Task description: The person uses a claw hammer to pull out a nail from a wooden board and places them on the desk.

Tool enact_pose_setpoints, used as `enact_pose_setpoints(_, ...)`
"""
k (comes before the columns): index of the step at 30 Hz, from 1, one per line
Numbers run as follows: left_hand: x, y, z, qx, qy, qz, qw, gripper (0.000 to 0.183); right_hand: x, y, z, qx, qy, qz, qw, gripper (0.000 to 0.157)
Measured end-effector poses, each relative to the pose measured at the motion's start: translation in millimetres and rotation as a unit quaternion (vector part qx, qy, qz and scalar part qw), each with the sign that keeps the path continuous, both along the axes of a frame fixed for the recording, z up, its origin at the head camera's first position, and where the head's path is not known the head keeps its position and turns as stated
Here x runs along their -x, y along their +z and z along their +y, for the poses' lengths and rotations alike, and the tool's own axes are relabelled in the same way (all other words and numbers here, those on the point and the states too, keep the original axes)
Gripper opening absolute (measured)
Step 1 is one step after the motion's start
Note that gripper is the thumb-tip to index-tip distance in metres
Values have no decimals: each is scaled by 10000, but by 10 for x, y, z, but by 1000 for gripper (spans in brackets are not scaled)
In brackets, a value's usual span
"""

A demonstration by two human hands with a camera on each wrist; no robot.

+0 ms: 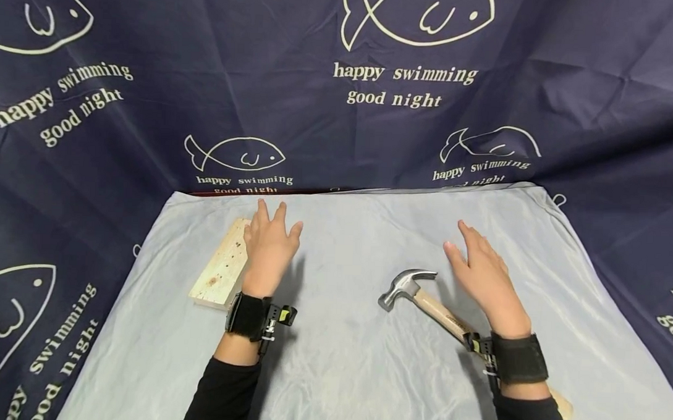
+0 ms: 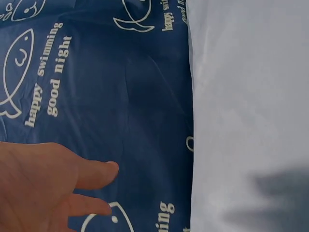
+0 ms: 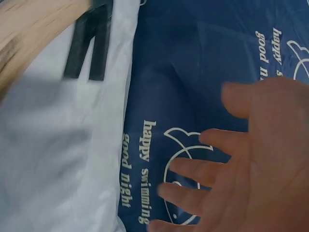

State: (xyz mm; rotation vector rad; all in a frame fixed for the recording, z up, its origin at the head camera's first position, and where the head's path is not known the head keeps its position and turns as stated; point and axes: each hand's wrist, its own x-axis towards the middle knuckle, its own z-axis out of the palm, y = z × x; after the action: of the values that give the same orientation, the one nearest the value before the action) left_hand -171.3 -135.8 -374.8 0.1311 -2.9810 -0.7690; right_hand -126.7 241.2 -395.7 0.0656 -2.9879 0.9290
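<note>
Hammer (image 1: pixel 430 307) lies aslant on a pale cloth (image 1: pixel 337 358), head end pointing far and left

The hammer rests on its side on the right half of the cloth. Its long axis runs from the metal head (image 1: pixel 405 286), far and left, back to the butt (image 1: pixel 561 404), near and right; the claw (image 1: pixel 425 275) points to the right. The right hand (image 1: pixel 483 277) is raised just beyond the handle (image 1: pixel 441 314), fingers extended and holding nothing, while its wrist strap (image 1: pixel 519 358) hides part of the wood. The left hand (image 1: pixel 269 248), well apart from the right, is also free, fingers spread, and overlaps the right edge of a wooden board (image 1: pixel 223 265); whether it touches the board I cannot tell. The board lies on the left, its long axis running from near left to far right.

The right wrist view shows what the head view does not: the claw's two prongs (image 3: pixel 100 53) with the gap between them. The left wrist view catches a shadow (image 2: pixel 285 193) on the cloth beside the navy backdrop (image 2: pixel 145 116); only the head view shows the board.
</note>
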Motion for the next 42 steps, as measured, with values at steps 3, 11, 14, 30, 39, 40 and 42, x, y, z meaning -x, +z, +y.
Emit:
enact_pose_setpoints(3, -33, -34, -104, -65, 31, -37, 10000, 65, -115, -5, 60, -226, 139, -155, 9995, 81)
enact_pose_setpoints(11, -62, -193, -496, 36, 320, -465, 9984, 73, -446, -144, 65, -543, 661, -703, 9939, 91)
enact_pose_setpoints(14, -78, -239, -634, -20, 480, -766, 9959, 79, -562, -232, 59, -674, 743, -726, 9923, 83)
enact_pose_setpoints(30, -105, -384, -946, 78, 769, -1504, 9856, 95, -683, -383, -87, -1164, 879, -1033, 9839, 63)
enact_pose_setpoints(39, -89, -339, -912, -61, 962, -1612, 9822, 98, -665, -374, -168, -1338, 872, -898, 9831, 58)
enact_pose_setpoints(40, -90, -334, -910, -63, 967, -1615, 9821, 98, -667, -372, -173, -1326, 863, -875, 9835, 57)
enact_pose_setpoints(42, -95, -327, -907, -61, 953, -1594, 9826, 96, -671, -366, -180, -1324, 849, -810, 9842, 55)
